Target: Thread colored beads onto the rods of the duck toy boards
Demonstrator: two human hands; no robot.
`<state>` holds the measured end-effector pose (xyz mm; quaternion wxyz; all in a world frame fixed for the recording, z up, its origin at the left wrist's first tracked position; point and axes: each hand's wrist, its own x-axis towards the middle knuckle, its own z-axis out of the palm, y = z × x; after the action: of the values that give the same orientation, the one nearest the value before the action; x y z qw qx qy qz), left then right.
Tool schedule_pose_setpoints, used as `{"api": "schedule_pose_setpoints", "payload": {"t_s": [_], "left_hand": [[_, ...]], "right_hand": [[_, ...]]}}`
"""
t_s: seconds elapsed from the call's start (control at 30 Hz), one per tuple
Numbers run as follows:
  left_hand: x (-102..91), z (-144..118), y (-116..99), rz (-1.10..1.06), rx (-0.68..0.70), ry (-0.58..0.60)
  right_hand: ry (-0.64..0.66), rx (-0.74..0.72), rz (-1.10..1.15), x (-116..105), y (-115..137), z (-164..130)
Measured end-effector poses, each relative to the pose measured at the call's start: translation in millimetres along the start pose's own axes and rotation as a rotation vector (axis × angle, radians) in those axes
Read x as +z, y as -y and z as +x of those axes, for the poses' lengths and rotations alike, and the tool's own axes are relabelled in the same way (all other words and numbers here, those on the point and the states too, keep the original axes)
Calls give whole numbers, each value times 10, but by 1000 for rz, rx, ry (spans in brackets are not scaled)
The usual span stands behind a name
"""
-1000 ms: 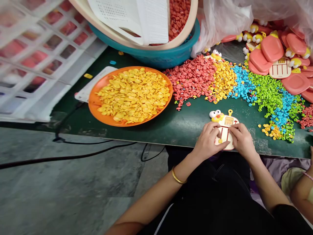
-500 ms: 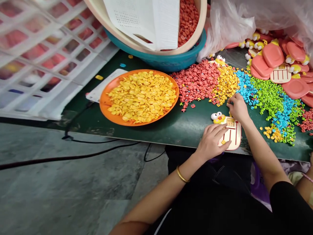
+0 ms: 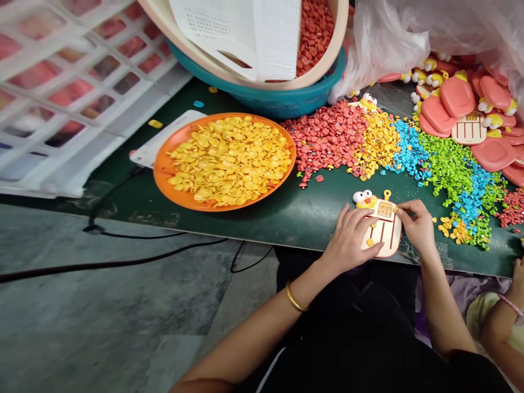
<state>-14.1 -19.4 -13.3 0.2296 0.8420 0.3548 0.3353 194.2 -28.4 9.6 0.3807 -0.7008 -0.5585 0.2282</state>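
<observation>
A cream toy panel (image 3: 391, 248) with dark red slots and a duck-like head with bulging white eyes (image 3: 363, 198) lies at the table's front edge. My left hand (image 3: 347, 236) rests over its left side, fingers stretched out and apart, thumb on the lower part. Two small yellow pieces (image 3: 370, 242) show on the panel beside these fingers. At the top of the right-hand slot, my right hand (image 3: 417, 226) pinches another small yellow piece (image 3: 395, 209) between thumb and forefinger. A yellow loop (image 3: 387, 194) sticks out from the panel's top edge.
Heaps of red (image 3: 327, 136), yellow (image 3: 379, 142), blue (image 3: 409, 144) and green pieces (image 3: 446, 158) cover the table behind. An orange plate (image 3: 161, 183) of yellow discs stands left, near nested basins (image 3: 282, 103) and white crates (image 3: 61, 164). Coral toys (image 3: 458, 93) pile back right. Another person's arm (image 3: 503, 322) shows at right.
My right hand has come nearer, from the edge of the yellow heap to the panel's right slot, with a small yellow piece. My left hand stays on the panel. The view has shifted slightly.
</observation>
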Motion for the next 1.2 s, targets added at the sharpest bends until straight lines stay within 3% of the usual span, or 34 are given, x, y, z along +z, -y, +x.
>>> {"api": "schedule_pose_setpoints", "payload": {"t_s": [0.17, 0.27, 0.37, 0.43, 0.53, 0.67, 0.77, 0.87, 1.03, 1.13, 1.2], "left_hand": [[28, 6, 14, -59, -41, 14], [26, 12, 4, -68, -57, 8], [19, 26, -10, -69, -66, 4], [17, 35, -14, -64, -77, 16], [18, 39, -12, -35, -81, 39], [10, 41, -12, -5, -79, 50], [-1, 53, -16, -30, -86, 61], [-9, 65, -15, -71, -82, 67], [-10, 66, 4, -97, -82, 63], [-6, 69, 19, -97, -71, 67], [-2, 75, 24, -91, -61, 73]], "right_hand": [[70, -267, -279, -66, 91, -187], [136, -350, -252, -29, 100, -313], [118, -346, -149, 71, 133, -316], [114, -346, -70, 155, 180, -151], [98, -374, -50, 299, 256, 338], [240, -404, -271, 496, 300, 992], [306, -416, -393, 534, 292, 1154], [274, -399, -377, 359, 256, 1013], [136, -243, -167, -138, 145, 342], [114, -166, -181, -197, 95, -36], [143, -204, -205, -128, 84, -159]]}}
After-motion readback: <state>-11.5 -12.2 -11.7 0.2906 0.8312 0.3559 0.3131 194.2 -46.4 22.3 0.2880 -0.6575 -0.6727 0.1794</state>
